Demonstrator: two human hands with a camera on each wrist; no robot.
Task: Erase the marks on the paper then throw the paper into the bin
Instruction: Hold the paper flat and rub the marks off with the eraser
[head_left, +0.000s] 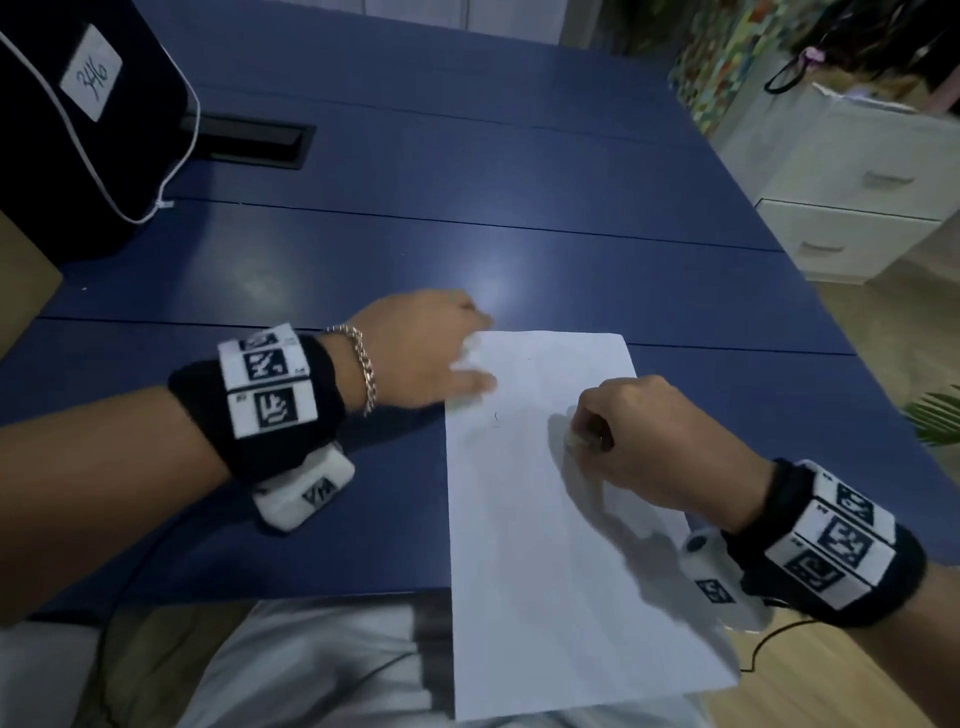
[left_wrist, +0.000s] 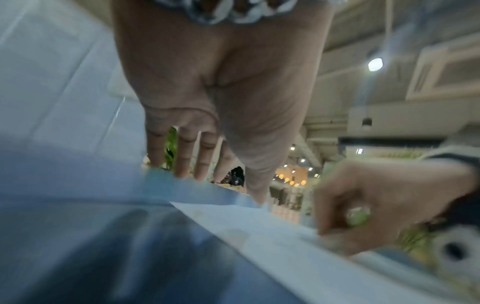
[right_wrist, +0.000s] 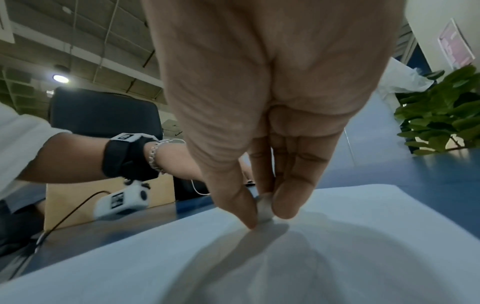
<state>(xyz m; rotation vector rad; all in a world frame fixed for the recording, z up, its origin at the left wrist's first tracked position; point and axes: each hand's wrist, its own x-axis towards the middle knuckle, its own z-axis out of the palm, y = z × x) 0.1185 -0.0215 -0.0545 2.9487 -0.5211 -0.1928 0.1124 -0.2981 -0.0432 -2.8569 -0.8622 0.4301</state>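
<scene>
A white sheet of paper (head_left: 545, 519) lies on the blue table (head_left: 467, 249), its near end hanging over the table's front edge. A faint pencil mark (head_left: 496, 417) shows near its upper left. My right hand (head_left: 623, 441) pinches a small white eraser (head_left: 574, 440) between thumb and fingers and presses it on the paper (right_wrist: 285, 257); the eraser (right_wrist: 265, 207) shows at the fingertips in the right wrist view. My left hand (head_left: 431, 353) lies flat with straight fingers on the paper's top left corner. In the left wrist view, the straight fingers (left_wrist: 185, 152) reach the paper (left_wrist: 246, 222).
A black bag (head_left: 78, 130) with a white tag stands at the table's back left, next to a cable slot (head_left: 249, 140). White drawers (head_left: 857, 218) stand to the right beyond the table. A potted plant (right_wrist: 441, 115) is at the far right. No bin is in view.
</scene>
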